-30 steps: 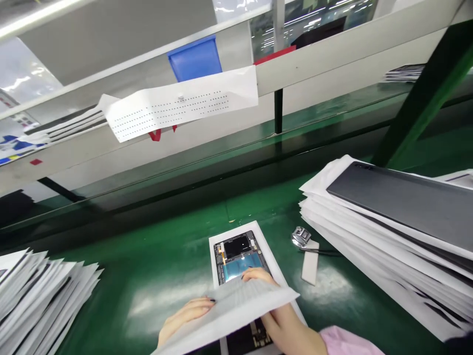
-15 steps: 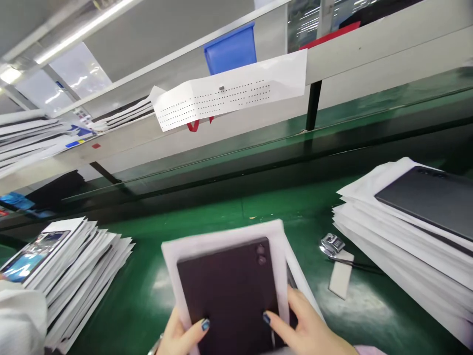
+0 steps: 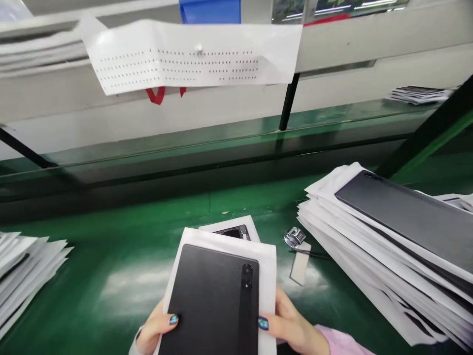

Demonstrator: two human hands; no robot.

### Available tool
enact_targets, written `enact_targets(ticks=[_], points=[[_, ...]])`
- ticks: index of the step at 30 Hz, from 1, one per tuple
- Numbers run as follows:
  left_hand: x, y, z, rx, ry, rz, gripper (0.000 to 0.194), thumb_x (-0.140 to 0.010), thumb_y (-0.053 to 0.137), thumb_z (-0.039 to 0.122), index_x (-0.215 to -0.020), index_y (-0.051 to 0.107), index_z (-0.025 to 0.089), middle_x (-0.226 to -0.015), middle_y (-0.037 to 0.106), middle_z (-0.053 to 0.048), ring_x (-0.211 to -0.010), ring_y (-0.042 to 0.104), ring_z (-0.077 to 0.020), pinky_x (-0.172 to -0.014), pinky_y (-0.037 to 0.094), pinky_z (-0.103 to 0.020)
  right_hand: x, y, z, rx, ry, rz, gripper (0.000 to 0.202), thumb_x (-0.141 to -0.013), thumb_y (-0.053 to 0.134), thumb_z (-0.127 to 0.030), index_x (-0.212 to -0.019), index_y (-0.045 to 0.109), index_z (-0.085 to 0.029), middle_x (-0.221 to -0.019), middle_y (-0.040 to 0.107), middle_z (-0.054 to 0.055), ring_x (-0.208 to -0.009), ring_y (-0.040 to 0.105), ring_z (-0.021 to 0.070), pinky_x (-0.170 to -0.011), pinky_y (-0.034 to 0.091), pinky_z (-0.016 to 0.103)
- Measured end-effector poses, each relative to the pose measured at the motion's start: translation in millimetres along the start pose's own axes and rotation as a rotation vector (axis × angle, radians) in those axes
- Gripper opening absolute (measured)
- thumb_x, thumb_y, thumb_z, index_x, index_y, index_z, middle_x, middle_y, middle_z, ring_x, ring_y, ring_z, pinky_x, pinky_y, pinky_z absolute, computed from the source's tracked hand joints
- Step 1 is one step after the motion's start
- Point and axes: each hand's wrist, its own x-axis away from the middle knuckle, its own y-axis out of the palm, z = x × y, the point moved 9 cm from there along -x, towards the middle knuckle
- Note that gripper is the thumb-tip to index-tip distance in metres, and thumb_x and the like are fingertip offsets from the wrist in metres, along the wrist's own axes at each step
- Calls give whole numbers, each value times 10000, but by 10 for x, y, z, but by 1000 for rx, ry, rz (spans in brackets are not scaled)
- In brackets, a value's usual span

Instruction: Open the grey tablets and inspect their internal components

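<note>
Dark-grey rectangular tablet shell [image 3: 212, 301] lies on a thin white sheet [image 3: 268, 278] at the near side, gripped between my left hand [image 3: 153, 328] at its left edge and right hand [image 3: 293, 323] opposite.

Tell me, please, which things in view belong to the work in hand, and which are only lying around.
Belonging to the work:
black panel, held by left hand and right hand
white sheet behind it
dark device, partly covered
right stack, probably: similar panel on top

Apparently just lying about:
shiny metal object
pale block
blue object
dotted paper, hanging
</note>
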Motion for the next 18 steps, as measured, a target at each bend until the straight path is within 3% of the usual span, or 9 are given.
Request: enact_targets(ticks=[7,10,13,15,18], points=[[56,41,-45,-2,-83,4,440,-383,897,284,-787,769,166,-675,757,-99,-724,732,-389,-675,597,-438,136,-107,111,24,103,72,565,-732,781,-541,-1206,667,-257,-1075,698,102,-952,671,308,-874,547,473],[88,37,-53,7,-99,20,424,-386,893,265,-782,774,175,-652,746,-96,-757,730,-402,-713,597,-456,117,-169,59,59,63,143,495,-724,789,-546,-1107,697,-247,-1051,702,96,-953,667,315,-876,541,478],[100,-16,-75,26,-117,41,395,-441,861,269,-819,781,184,-734,769,-106,-820,728,-414,-766,592,-478,-27,-135,-57,171,44,193,391,-801,721,-549,-1025,672,-233,-960,682,84,-892,651,278,-816,544,414],[67,-99,-71,23,-96,104,334,-477,846,273,-792,777,187,-757,777,-91,-817,730,-396,-767,595,-464,-126,-172,-147,282,30,308,325,-855,679,-478,-1063,608,-238,-897,641,50,-774,615,214,-712,524,333],[-5,-261,-32,14,9,255,213,-547,835,303,-715,765,191,-716,768,-56,-790,732,-348,-737,608,-420,-139,-291,-346,507,-88,560,288,-837,683,-333,-1064,528,-246,-749,506,-37,-579,464,131,-558,411,245]])
